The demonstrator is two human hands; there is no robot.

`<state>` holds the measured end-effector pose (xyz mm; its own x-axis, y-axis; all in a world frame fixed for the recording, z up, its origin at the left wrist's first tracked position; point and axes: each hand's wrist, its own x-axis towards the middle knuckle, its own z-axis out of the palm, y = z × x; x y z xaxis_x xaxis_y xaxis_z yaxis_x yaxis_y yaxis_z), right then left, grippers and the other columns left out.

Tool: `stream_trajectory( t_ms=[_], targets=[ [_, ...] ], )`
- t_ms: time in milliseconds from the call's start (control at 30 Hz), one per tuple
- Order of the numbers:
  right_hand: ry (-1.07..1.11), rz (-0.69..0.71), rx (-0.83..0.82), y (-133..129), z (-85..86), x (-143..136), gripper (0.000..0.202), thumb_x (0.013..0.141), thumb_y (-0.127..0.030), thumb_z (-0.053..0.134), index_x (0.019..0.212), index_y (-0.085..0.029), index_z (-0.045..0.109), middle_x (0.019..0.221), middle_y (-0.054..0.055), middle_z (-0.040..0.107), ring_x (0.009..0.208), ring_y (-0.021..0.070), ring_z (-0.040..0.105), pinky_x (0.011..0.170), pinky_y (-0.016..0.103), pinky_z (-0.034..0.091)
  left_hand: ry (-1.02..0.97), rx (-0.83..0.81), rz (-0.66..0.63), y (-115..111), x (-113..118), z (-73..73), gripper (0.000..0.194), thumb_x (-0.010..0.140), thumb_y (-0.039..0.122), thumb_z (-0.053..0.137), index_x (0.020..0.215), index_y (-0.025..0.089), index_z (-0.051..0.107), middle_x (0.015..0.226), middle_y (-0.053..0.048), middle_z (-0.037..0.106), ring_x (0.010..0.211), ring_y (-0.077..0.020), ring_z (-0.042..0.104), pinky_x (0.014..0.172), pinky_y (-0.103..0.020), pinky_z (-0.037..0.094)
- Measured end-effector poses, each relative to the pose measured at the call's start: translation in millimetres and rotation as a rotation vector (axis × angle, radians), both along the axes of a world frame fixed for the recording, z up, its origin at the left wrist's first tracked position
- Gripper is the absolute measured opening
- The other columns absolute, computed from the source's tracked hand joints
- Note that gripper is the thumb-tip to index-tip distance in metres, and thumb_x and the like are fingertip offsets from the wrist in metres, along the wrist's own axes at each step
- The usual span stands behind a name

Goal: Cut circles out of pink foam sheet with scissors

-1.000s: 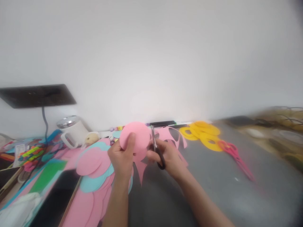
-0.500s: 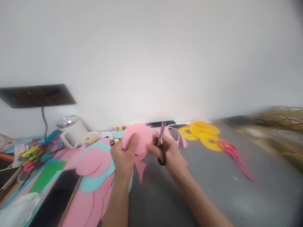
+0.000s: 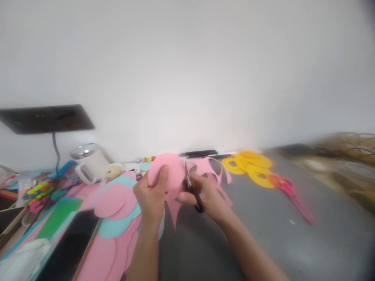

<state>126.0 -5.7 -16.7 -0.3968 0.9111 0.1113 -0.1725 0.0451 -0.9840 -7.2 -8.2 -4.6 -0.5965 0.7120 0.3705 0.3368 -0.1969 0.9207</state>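
Observation:
My left hand (image 3: 150, 193) pinches a pink paper circle (image 3: 172, 171), thumb on its face and fingers hidden behind. My right hand (image 3: 203, 195) is closed on black-handled scissors (image 3: 193, 191). Their blades point up, right along the circle's right edge; whether they touch the paper I cannot tell. Pink paper scraps (image 3: 209, 166) with curved cut-outs lie on the table behind and below my hands. Left of my left hand is a spread of pink paper circles (image 3: 109, 199) mixed with light blue circles (image 3: 117, 227).
Yellow paper rings (image 3: 259, 173) and pink scissors (image 3: 293, 197) lie to the right on the grey table (image 3: 263, 242). A white mug (image 3: 93, 164) stands at the back left. A black phone-like slab (image 3: 72, 242) lies front left. Black pens (image 3: 202, 153) rest against the wall.
My right hand has moved slightly left and down, turning the scissors so the blades come to the circle's right edge. My left hand and the circle have shifted slightly left.

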Motion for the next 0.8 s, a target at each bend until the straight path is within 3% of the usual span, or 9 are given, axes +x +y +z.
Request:
stream_trajectory(
  t_ms=[433, 667, 800],
  targets=[
    [-0.008, -0.009, -0.002, -0.2, 1.4, 0.2, 0.040, 0.060, -0.041, 0.080, 0.077, -0.015, 0.055, 0.061, -0.006, 0.041, 0.058, 0.0087, 0.033, 0.054, 0.023, 0.029, -0.045, -0.004, 0.004, -3.5, 7.0, 9.3, 0.046, 0.065, 0.037, 0.066, 0.044, 0.020, 0.030, 0.047, 0.006, 0.022, 0.048, -0.0073, 0.022, 0.041, -0.023, 0.024],
    [-0.015, -0.016, -0.047, -0.9, -2.5, 0.2, 0.036, 0.063, -0.038, 0.078, 0.080, -0.016, 0.056, 0.055, -0.007, 0.041, 0.054, 0.0090, 0.039, 0.057, 0.025, 0.038, -0.051, -0.019, 0.009, -3.1, 6.2, 8.7, 0.048, 0.065, 0.037, 0.066, 0.044, 0.020, 0.026, 0.047, 0.006, 0.020, 0.047, -0.0068, 0.021, 0.041, -0.023, 0.022],
    [-0.042, -0.013, -0.052, -2.2, -2.2, 0.2, 0.033, 0.065, -0.038, 0.076, 0.079, -0.016, 0.056, 0.054, -0.005, 0.049, 0.052, 0.0099, 0.046, 0.054, 0.025, 0.041, -0.078, -0.024, -0.006, -1.4, 5.1, 8.5, 0.050, 0.064, 0.038, 0.066, 0.045, 0.020, 0.025, 0.048, 0.006, 0.019, 0.048, -0.0066, 0.020, 0.041, -0.022, 0.021]
  ],
)
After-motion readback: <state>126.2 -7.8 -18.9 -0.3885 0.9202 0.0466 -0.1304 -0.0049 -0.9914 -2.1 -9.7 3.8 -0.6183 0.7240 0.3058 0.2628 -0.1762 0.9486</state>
